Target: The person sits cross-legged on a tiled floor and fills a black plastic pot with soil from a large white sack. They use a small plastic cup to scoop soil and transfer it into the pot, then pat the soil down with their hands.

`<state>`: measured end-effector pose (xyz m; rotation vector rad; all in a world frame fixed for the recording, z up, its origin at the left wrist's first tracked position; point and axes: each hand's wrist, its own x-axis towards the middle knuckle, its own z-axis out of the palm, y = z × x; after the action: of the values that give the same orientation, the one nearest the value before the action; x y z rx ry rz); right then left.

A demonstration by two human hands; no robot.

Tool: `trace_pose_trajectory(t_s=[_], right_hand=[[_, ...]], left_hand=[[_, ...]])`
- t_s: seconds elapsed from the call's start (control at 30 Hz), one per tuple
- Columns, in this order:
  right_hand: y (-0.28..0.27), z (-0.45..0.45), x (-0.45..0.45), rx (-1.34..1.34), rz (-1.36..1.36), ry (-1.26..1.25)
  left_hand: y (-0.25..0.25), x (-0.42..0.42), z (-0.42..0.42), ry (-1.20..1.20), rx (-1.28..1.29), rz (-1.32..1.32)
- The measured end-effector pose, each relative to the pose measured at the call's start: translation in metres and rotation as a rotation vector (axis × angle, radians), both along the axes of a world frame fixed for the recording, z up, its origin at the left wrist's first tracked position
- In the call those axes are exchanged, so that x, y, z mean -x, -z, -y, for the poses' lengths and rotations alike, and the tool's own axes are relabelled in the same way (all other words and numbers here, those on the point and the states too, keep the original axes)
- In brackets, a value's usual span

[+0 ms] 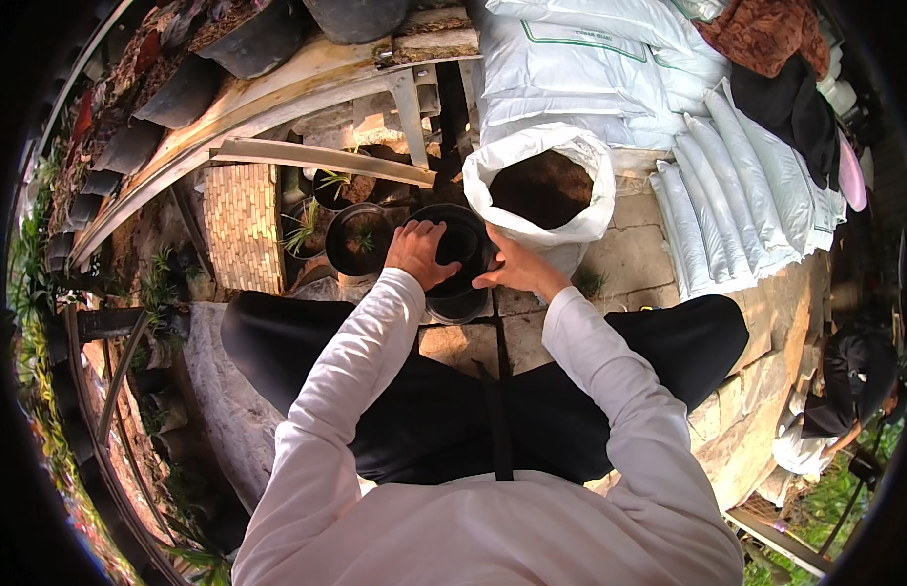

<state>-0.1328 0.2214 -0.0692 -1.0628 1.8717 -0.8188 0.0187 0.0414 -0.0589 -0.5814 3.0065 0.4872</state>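
Between my knees stands a black plastic plant pot [464, 240], with what looks like another black pot [457, 309] beneath or behind it. My left hand [419, 254] grips the pot's left side, fingers over the rim and thumb towards the inside. On the opposite side, my right hand [525, 265] holds the rim with its fingers partly hidden. The pot's inside is dark, so its contents cannot be made out. Just beyond my right hand is an open white sack [598, 214] with its edge rolled down, holding dark brown soil [545, 189].
Potted seedlings [362, 238] stand left of the pot, near a woven panel [241, 227] and a metal bar [322, 157]. Filled white sacks [571, 69] are stacked behind; more sacks [717, 212] lean at right. Another person [852, 381] is at far right. Paving slabs [461, 348] cover the ground.
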Motion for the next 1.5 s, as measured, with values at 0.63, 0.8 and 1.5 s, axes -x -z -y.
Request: trace_pose_trajectory(t_s=[0.63, 0.8, 1.5], right_hand=[[0.000, 0.001, 0.004, -0.092, -0.017, -0.030], [0.006, 0.002, 0.004, -0.039, -0.064, -0.032], [0.003, 0.000, 0.003, 0.004, -0.042, -0.026]], left_hand=[[-0.023, -0.008, 0.007, -0.018, -0.097, 0.079], [-0.017, -0.008, -0.001, 0.038, -0.003, 0.078], [-0.001, -0.001, -0.005, -0.042, -0.108, 0.079]])
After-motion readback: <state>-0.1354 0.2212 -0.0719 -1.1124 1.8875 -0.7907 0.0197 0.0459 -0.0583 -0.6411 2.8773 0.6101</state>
